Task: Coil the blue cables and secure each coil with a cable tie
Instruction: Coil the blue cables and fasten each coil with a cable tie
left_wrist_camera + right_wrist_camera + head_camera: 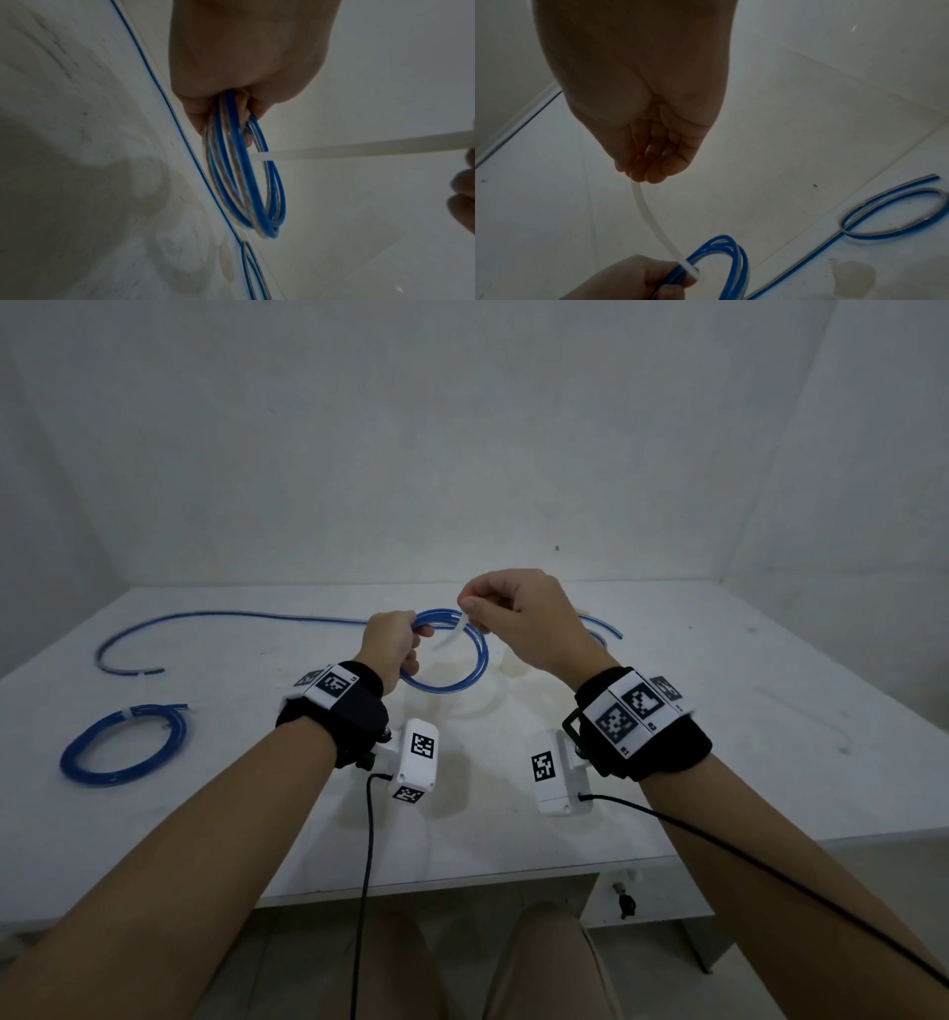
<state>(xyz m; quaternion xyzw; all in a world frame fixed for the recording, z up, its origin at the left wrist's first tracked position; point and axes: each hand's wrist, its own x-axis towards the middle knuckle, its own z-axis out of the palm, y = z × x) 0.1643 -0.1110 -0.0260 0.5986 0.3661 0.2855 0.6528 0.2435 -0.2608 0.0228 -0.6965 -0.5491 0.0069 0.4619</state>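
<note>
The left hand [393,642] has its grip closed around one side of a blue cable coil [462,675], fingers curled over the gathered loops; in the left wrist view the loops [246,172] hang below the fist, clear of the white counter [513,814]. The right hand [518,618] holds its grip just above and beside the left one, thumb and forefinger pinched on the free end of a translucent white cable tie [454,634], the other fingers folded in. From that pinch the tie [649,219] bends down toward the left grip, where it meets the coil [731,255] right at the left fingers [639,278]; the left wrist view shows the strip [359,148] crossing through the loops just below the fist. Whether the tie is already threaded through its own head cannot be told. Beyond the two grips, a loose blue cable [231,621] lies uncoiled on the counter, running away to the left of the left grip and curling back at its far end. Behind the right grip, part of another curved blue stretch [601,631] shows on the counter. Well to the left of the left grip and nearer the person, a finished blue coil [123,747] lies flat, bound with a pale tie [128,713] at its upper edge.
</note>
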